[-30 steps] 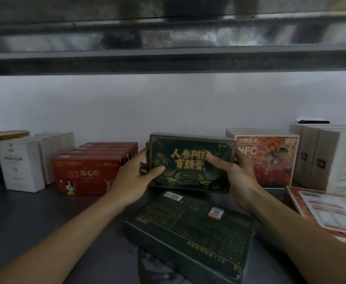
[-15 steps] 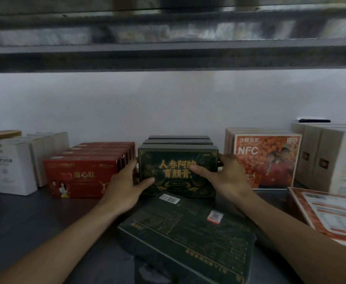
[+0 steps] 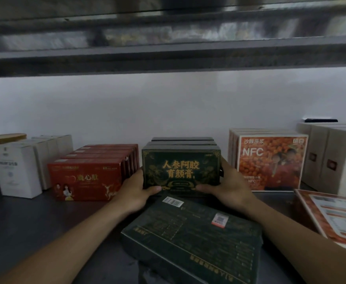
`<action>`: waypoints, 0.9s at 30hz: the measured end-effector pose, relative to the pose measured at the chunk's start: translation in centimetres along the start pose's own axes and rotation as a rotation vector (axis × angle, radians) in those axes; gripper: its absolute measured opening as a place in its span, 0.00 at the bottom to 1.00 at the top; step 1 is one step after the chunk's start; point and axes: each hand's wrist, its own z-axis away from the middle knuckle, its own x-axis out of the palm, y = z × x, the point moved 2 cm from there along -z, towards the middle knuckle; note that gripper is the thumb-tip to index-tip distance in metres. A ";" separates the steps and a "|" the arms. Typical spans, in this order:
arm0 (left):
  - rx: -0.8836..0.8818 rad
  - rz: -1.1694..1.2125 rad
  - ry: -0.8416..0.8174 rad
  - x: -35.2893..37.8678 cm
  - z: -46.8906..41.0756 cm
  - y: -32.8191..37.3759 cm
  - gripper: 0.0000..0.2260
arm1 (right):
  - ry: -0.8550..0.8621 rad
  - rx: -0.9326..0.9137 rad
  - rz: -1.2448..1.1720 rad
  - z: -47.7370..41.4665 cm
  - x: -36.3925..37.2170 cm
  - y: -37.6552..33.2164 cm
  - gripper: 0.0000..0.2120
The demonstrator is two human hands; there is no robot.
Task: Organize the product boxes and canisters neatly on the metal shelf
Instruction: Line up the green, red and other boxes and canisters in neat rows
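Now lowered, the upright green box [image 3: 181,171] seemingly rests on the shelf [image 3: 24,218].

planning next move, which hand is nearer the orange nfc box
Right. The right hand is beside the orange NFC cardboard box; the left hand is across the upright dark green box.

A plain white wall [image 3: 168,103] is seen at the back, lit softly and evenly, with a brighter patch toward the right. A dark metal shelf [image 3: 24,218] is spread across the lower part of the view, its surface dull and shadowed. Overhead, the underside of an upper shelf [image 3: 168,58] is shown as a grey metal band, with blurred reflections caught in the steel above its front edge.
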 end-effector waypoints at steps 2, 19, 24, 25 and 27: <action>-0.005 0.005 0.008 0.2 -0.4 -0.2 0.21 | 0.028 -0.015 -0.005 0.1 0.0 0.1 0.39; 0.016 -0.052 0.060 0.8 -1.5 -1.0 0.22 | 0.081 0.009 0.087 -0.3 0.3 0.5 0.41; 0.011 -0.047 0.060 0.8 -1.6 -0.9 0.22 | 0.075 0.021 0.105 -0.4 0.4 0.8 0.41; 0.010 -0.045 0.063 0.8 -1.5 -0.8 0.22 | 0.073 0.025 0.101 -0.4 0.4 0.7 0.41; 0.008 -0.040 0.066 0.8 -1.5 -0.7 0.21 | 0.072 0.026 0.091 -0.3 0.3 0.6 0.41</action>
